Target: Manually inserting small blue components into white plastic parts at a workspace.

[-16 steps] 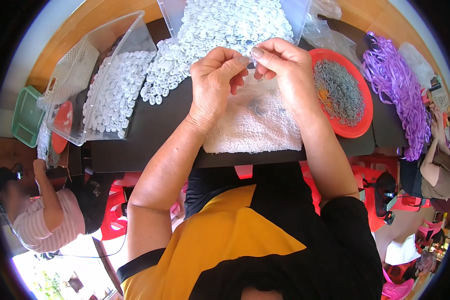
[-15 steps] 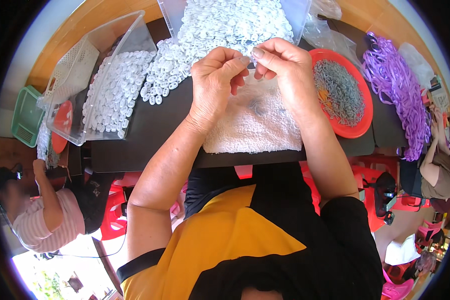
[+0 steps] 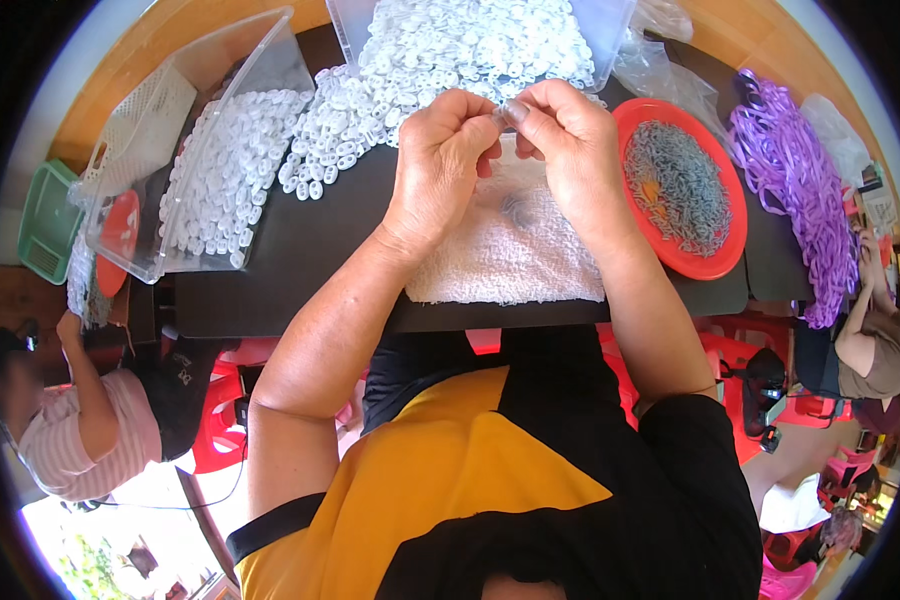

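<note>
My left hand (image 3: 442, 158) and my right hand (image 3: 573, 138) meet over the far edge of a white terry towel (image 3: 510, 270). The thumb and fingers of each are pinched, tip against tip. Whatever small thing sits between them is covered by the fingertips. Just beyond lies a heap of small white oval plastic pieces (image 3: 335, 135), spilling out of a clear plastic bin (image 3: 610, 45). Beside my right forearm stands a red plate (image 3: 715, 262) of small grey pieces (image 3: 685, 190), with a few orange ones (image 3: 652, 192) at its left side.
A tilted clear bin (image 3: 150, 262) with more white pieces stands at the left, near a green basket (image 3: 45, 235). Purple ribbons (image 3: 795, 190) and clear plastic bags (image 3: 670, 75) lie at the right of the dark table (image 3: 270, 300). Other people sit at both sides.
My hands have drawn closer together, the fingertips now touching. My left hand has shifted slightly right, and the view has moved a little.
</note>
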{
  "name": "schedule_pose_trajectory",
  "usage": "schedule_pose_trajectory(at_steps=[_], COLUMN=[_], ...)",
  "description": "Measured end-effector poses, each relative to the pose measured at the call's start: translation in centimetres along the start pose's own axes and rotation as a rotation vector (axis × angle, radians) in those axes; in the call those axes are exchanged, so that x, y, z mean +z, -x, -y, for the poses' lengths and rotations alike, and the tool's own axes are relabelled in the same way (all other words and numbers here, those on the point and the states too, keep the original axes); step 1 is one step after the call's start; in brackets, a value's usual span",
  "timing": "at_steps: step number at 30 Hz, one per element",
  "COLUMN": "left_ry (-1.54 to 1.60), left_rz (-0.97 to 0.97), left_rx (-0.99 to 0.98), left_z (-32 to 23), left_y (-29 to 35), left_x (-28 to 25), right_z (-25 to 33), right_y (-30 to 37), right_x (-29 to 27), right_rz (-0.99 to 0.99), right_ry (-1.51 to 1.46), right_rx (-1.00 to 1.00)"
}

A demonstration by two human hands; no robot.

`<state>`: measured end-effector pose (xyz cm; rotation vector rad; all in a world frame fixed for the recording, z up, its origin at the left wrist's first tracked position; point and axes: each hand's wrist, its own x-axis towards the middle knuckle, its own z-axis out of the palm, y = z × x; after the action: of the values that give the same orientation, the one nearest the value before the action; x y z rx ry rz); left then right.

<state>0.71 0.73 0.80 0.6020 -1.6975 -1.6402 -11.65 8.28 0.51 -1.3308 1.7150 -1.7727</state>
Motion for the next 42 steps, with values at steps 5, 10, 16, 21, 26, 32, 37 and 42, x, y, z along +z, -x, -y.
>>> schedule_pose_trajectory(at_steps=[5, 10, 16, 21, 26, 32, 37, 42], left_ry=[0.017, 0.110, 0.075, 0.056, 0.045, 0.013, -0.001, 0.007], left_rz=[-0.024, -0.043, -0.028, -0.026, -0.026, -0.018, -0.014, -0.005], left_rx=[-0.008, -0.053, -0.035, -0.043, -0.038, -0.035, -0.035, -0.021], left_z=[-0.5, -0.7, -0.5, -0.6, -0.6, -0.8, -0.7, -0.5], left_y=[0.0, -0.1, -0.1, -0.1, -0.1, 0.0, 0.0, -0.1], left_x=[-0.3, -0.2, -0.2, -0.1, -0.1, 0.1, 0.1, 0.2], right_z=[1.1, 1.4, 1.7, 1.6, 1.9, 1.6, 2.0, 1.5], right_y=[-0.1, -0.7, -0.6, -0.5, -0.5, -0.4, -0.3, -0.4], right_x=[-0.4, -1.4, -1.0, -1.1, -1.0, -0.8, -0.7, -0.5], right_rz=[-0.051, -0.050, -0.020, -0.018, -0.017, 0.007, 0.001, -0.004], right_ry=[-0.295, -0.190, -0.174, -0.188, -0.190, -0.202, -0.200, -0.244], right_rx=[0.120, 0.161, 0.170, 0.161, 0.154, 0.141, 0.159, 0.116])
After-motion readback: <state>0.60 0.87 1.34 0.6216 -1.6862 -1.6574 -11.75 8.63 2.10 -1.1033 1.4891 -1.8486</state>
